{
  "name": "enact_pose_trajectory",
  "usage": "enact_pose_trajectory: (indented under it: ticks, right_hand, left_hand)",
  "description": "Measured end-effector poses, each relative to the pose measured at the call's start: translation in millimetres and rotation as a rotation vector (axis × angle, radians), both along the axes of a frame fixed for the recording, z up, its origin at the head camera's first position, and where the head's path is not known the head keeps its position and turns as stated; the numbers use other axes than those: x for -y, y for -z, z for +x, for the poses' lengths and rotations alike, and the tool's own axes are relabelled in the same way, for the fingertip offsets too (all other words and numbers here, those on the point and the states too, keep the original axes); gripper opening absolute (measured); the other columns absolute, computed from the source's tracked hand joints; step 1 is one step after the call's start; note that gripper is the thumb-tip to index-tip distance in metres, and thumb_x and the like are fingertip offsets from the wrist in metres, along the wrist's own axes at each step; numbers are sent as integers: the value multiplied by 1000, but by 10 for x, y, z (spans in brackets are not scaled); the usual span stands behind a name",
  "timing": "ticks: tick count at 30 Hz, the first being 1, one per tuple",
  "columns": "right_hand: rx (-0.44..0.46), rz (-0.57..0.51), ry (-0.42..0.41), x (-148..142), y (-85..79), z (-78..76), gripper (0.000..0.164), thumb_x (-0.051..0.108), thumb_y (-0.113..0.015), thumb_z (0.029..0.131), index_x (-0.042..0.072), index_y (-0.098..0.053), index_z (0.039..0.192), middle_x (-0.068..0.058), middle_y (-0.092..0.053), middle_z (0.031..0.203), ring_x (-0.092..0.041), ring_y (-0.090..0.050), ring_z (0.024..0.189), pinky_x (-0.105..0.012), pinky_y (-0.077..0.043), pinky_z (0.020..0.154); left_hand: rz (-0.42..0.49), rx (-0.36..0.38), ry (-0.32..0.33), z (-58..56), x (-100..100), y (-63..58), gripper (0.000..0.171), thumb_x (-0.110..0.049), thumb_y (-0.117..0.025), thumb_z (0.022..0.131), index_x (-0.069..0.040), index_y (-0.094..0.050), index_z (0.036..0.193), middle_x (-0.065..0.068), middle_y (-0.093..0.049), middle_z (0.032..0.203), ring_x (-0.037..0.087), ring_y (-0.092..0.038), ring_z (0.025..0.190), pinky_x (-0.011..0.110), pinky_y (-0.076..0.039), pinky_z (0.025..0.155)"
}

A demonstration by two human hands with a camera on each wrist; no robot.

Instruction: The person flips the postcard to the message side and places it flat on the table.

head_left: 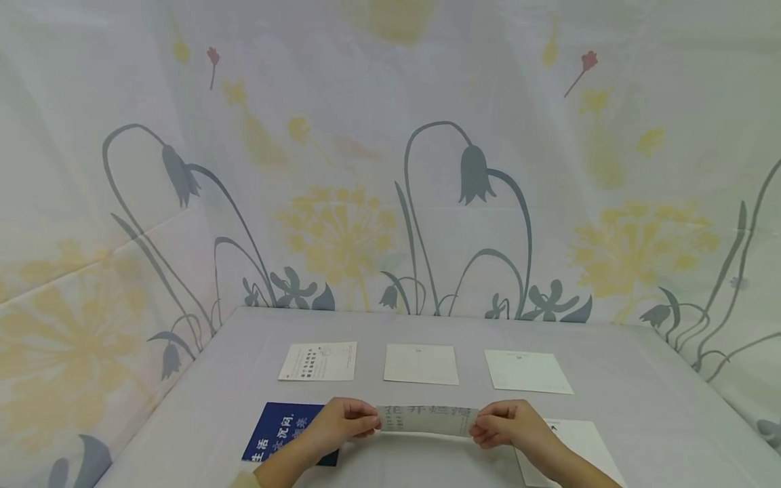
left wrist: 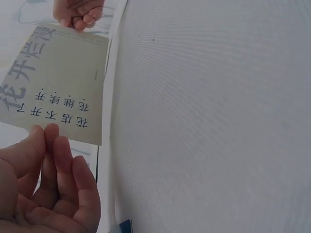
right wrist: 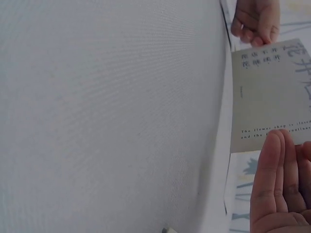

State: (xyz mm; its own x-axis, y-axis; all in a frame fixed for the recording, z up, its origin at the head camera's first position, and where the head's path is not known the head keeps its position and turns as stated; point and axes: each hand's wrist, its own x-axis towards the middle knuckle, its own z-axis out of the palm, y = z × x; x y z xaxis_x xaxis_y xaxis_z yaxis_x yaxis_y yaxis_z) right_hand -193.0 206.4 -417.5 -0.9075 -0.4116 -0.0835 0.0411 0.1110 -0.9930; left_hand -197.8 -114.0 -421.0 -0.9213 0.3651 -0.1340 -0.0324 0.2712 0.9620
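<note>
A pale grey-green card (head_left: 427,420) printed with Chinese characters is held up above the table between both hands. My left hand (head_left: 346,428) pinches its left edge between thumb and fingertips. At the opposite edge, my right hand (head_left: 511,425) pinches it the same way. In the left wrist view the card (left wrist: 63,82) shows large grey characters and two short dark lines of text. The right wrist view shows small English print on the card (right wrist: 267,97), near the right hand's fingertips. Seen from the head, the card is strongly foreshortened and slightly bowed.
On the table (head_left: 378,468) lies a back row: a printed white card (head_left: 320,361), a plain card (head_left: 421,364) and another pale card (head_left: 529,371). A dark blue card (head_left: 283,430) lies partly under the left arm, a white card (head_left: 579,447) under the right. Flowered cloth (head_left: 366,169) hangs behind.
</note>
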Motion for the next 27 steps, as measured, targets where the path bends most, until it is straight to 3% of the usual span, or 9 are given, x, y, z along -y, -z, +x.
enact_pose_trajectory:
  ticks: [9,17,27]
  right_hand:
    - [-6,-22,-20,-18,0,2,23,11,-59,90,-11,-63,95,-17,-68,88,-20,-66,79,-33,-55,71]
    - [-36,-42,-40,-33,-2,16,35,9,-61,89,-22,-56,103,-19,-67,90,-19,-66,80,-32,-55,72]
    - [-32,-7,-23,-46,12,21,27,6,-63,85,-16,-61,99,-11,-68,88,-18,-66,77,-31,-55,72]
  left_hand:
    - [20,10,-2,-17,0,14,17,-9,-63,88,4,-68,97,9,-68,89,19,-65,84,30,-54,74]
    - [11,18,-13,-23,-8,21,18,-9,-62,88,3,-69,100,10,-69,92,18,-65,83,31,-54,74]
    - [2,11,-11,-14,-11,24,17,-10,-64,87,1,-70,99,6,-68,93,11,-62,79,29,-54,73]
